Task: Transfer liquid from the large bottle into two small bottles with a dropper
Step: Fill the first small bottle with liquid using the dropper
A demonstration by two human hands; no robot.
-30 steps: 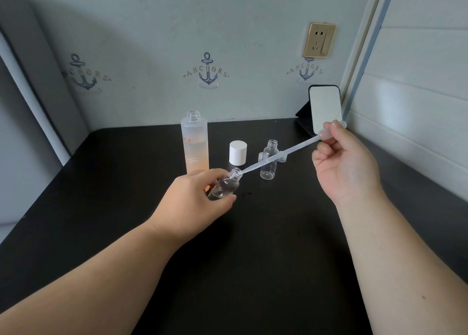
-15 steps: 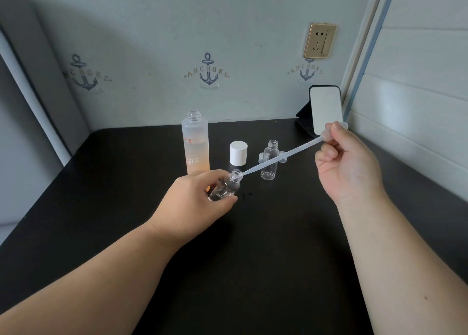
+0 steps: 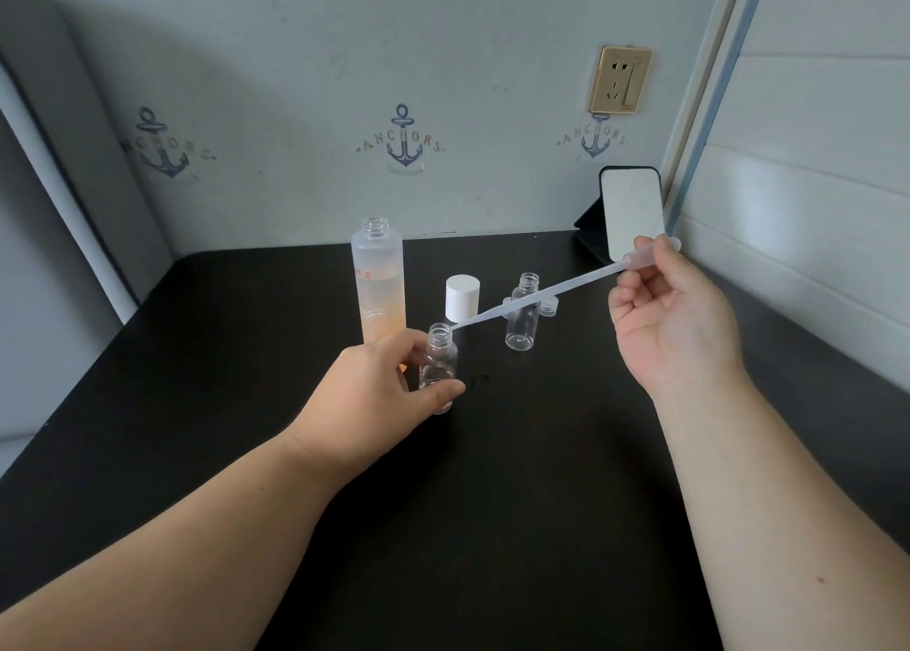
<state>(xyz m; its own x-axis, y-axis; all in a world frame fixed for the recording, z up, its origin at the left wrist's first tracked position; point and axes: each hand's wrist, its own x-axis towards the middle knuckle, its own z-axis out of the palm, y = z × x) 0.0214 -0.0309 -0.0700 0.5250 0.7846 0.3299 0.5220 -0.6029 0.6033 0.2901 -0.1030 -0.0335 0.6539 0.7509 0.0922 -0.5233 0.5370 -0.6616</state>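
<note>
Dropper tip at mouth of hand-held small bottle, black table (image 3: 207, 355).
Tall frosted large bottle (image 3: 378, 288), uncapped, orange liquid, stands at back; left hand (image 3: 379, 394) grips small clear plastic bottle (image 3: 439, 362) roughly upright; white cylindrical cap (image 3: 462, 297); second small clear bottle (image 3: 523, 313) stands open; right hand (image 3: 665, 320) pinches translucent plastic dropper (image 3: 546, 293) by its bulb.

— What's different from a second ago?
— I see the small bottle (image 3: 439, 367) in my left hand (image 3: 374, 394) now upright, no longer tilted. The dropper (image 3: 541, 296) tip sits just outside its mouth, not inside.
</note>
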